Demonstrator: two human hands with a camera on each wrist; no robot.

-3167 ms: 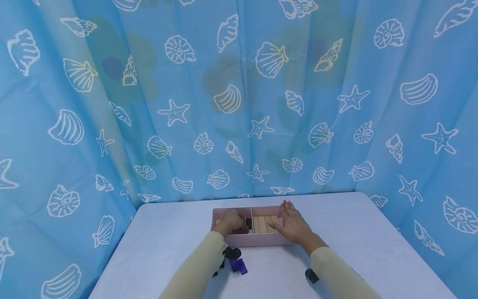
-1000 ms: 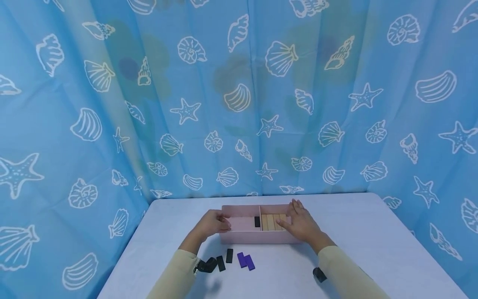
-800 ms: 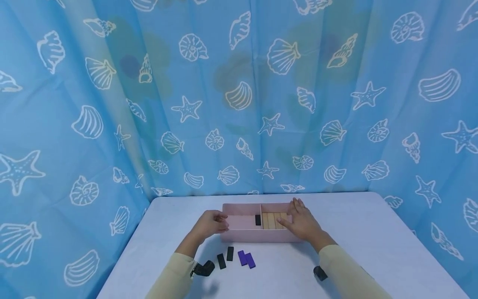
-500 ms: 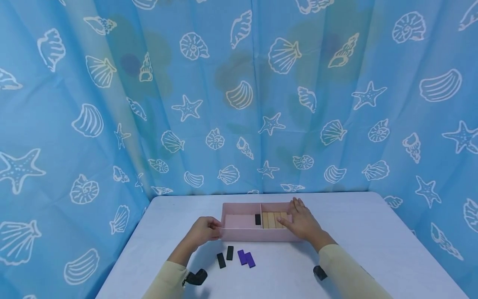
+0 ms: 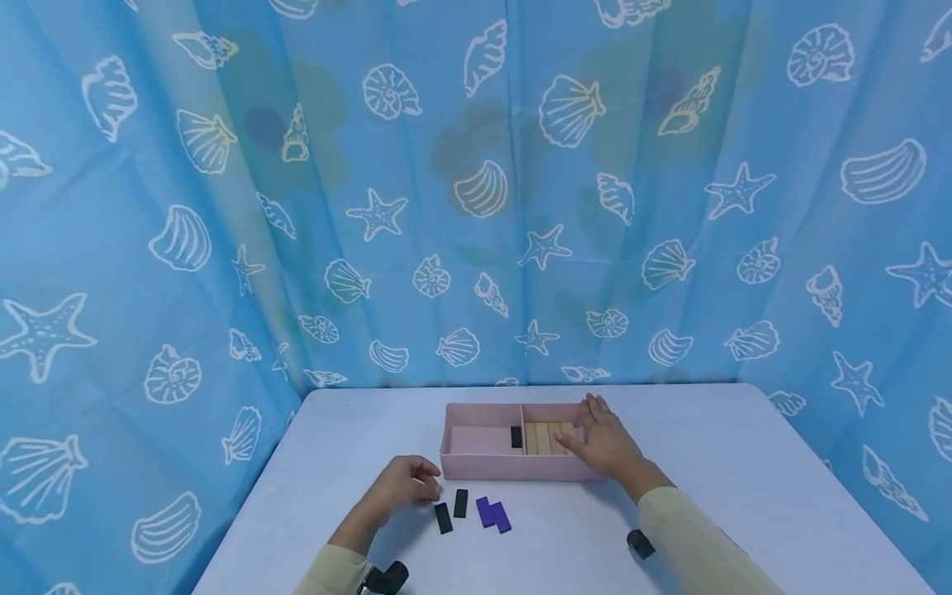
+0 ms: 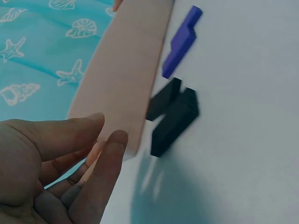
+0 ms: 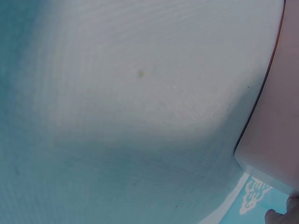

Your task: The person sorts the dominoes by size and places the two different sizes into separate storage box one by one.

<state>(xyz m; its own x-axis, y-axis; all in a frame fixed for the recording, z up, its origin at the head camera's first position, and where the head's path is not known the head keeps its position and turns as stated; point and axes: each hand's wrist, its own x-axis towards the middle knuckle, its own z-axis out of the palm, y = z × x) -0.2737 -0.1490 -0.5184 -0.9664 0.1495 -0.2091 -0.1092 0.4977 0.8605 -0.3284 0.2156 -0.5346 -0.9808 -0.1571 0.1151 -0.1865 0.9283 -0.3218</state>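
My left hand [image 5: 402, 486] is over the table, its fingers loosely bent and nothing between them. Just right of its fingertips lie two black blocks [image 6: 175, 122], apart from the hand in the left wrist view. Beside them two purple blocks [image 5: 494, 516] lie against each other. Behind these sits a pink two-compartment box [image 5: 513, 468]. One black block [image 5: 516, 437] lies in its left compartment against the divider; a row of light wooden blocks [image 5: 541, 438] fills much of the right one. My right hand [image 5: 611, 445] rests over the box's right end, fingers extended, thumb above the wooden blocks.
The white table [image 5: 335, 430] has a blue shell-print curtain [image 5: 476, 207] behind it and at its sides. A black wrist camera [image 5: 388, 577] hangs below the left sleeve, and another camera [image 5: 640, 544] below the right.
The left hand came out of the box's left compartment, passed its left end, and moved down and toward the front, near the black blocks. The right hand stays on the box.
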